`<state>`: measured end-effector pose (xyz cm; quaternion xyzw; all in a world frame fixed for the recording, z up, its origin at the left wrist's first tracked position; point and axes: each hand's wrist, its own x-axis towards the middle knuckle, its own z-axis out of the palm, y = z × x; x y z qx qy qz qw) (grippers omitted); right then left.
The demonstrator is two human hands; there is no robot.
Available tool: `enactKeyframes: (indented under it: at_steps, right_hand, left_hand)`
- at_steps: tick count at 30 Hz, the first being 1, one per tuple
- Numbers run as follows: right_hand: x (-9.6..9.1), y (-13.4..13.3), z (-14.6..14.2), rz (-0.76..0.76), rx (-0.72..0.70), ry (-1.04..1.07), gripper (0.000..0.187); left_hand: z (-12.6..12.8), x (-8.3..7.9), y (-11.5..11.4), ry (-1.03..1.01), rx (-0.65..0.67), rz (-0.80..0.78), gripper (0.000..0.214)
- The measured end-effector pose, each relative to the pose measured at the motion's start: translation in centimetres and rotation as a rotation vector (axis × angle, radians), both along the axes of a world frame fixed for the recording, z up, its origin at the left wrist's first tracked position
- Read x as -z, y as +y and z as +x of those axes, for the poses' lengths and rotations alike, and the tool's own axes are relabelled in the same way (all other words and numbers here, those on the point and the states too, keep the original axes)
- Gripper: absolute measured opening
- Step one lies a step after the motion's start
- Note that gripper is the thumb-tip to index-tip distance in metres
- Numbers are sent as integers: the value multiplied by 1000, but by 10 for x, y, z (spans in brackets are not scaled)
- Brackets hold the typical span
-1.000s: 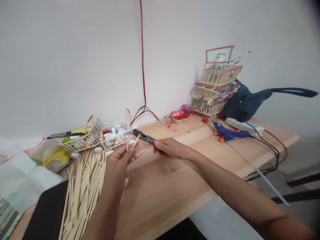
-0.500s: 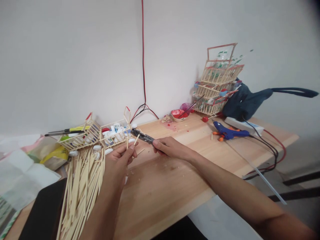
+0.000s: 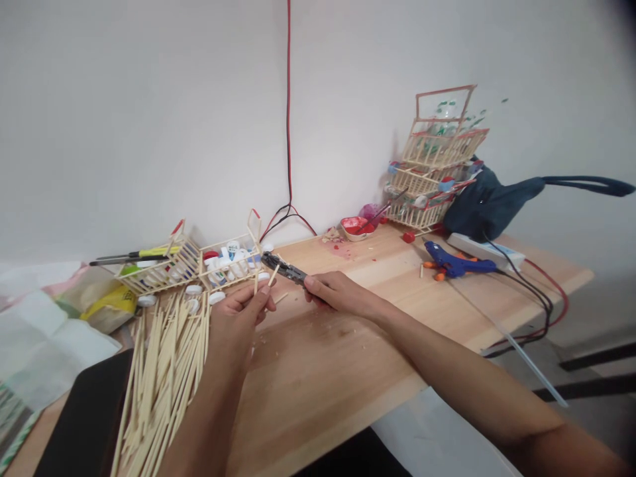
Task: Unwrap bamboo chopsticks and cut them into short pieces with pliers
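Note:
Between the thumb and fingers of my left hand (image 3: 247, 305) are short pale wooden sticks (image 3: 273, 275), their ends pointing up. My right hand (image 3: 334, 291) is wrapped round dark metal pliers (image 3: 287, 268), whose jaws reach left just behind the sticks. Whether the jaws touch a stick I cannot tell. A heap of long wooden sticks (image 3: 166, 371) lies beside my left forearm. Just behind my left hand stands a small stick basket (image 3: 231, 268) filled with white, blue and red caps. Another stick basket (image 3: 161, 275) with a yellow-handled tool (image 3: 159, 253) across it is to its left.
At the back are a dish of red paint (image 3: 356, 228) with a brush and stacked stick baskets (image 3: 437, 165). A blue glue gun (image 3: 457, 262), a power strip (image 3: 489, 250) and a dark bag (image 3: 497, 205) are at right. A black phone-like slab (image 3: 84, 417) lies front left.
The view has shifted slightly, so most things sit a little further right. Both hands keep their hold on the sticks and the pliers, with hardly any movement.

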<state>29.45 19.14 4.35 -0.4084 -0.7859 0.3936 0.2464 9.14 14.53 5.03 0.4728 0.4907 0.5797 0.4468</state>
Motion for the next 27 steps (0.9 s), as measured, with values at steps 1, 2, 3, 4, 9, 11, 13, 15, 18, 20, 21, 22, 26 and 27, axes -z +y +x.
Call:
enactKeyframes:
  at_steps: [1, 2, 3, 4, 9, 11, 13, 15, 18, 20, 21, 22, 26, 27]
  right_hand:
    - [0, 0, 0, 0, -1, 2, 71]
    - [0, 0, 0, -2, 1, 4, 71]
    - [1, 0, 0, -3, 4, 6, 71]
    - [1, 0, 0, -4, 7, 6, 71]
    - [-1, -1, -1, -1, 27, -6, 72]
    - [-1, -2, -1, 6, 28, -10, 72]
    - [-1, -2, -1, 7, 24, -8, 71]
    - [-1, -1, -1, 1, 20, 0, 71]
    - [0, -1, -1, -4, 13, 8, 72]
    - [-1, -2, -1, 5, 6, 7, 73]
    - [-1, -2, -1, 9, 4, 5, 74]
    - [-1, -2, -1, 13, 2, 4, 74]
    - [-2, -2, 0, 24, 3, 7, 70]
    - [-2, -3, 0, 29, 4, 6, 70]
  left_hand:
    - [0, 0, 0, 5, -1, 0, 26]
    - [0, 0, 0, 11, -4, -3, 27]
    - [0, 0, 0, 16, -9, -5, 29]
    - [0, 0, 0, 23, -15, -8, 30]
    - [-1, 1, -2, 109, -41, 12, 34]
    - [-1, 1, -2, 157, -57, 28, 33]
    - [0, 1, -3, 197, -81, 32, 32]
    - [0, 0, -4, 238, -114, 37, 31]
    - [1, -3, -4, 288, -147, 71, 28]
    - [1, -5, -4, 306, -154, 95, 27]
    - [1, -6, -3, 310, -156, 103, 27]
    - [0, -6, -4, 311, -157, 108, 26]
    - [0, -9, -4, 319, -144, 110, 26]
    - [0, -9, -5, 323, -142, 112, 26]
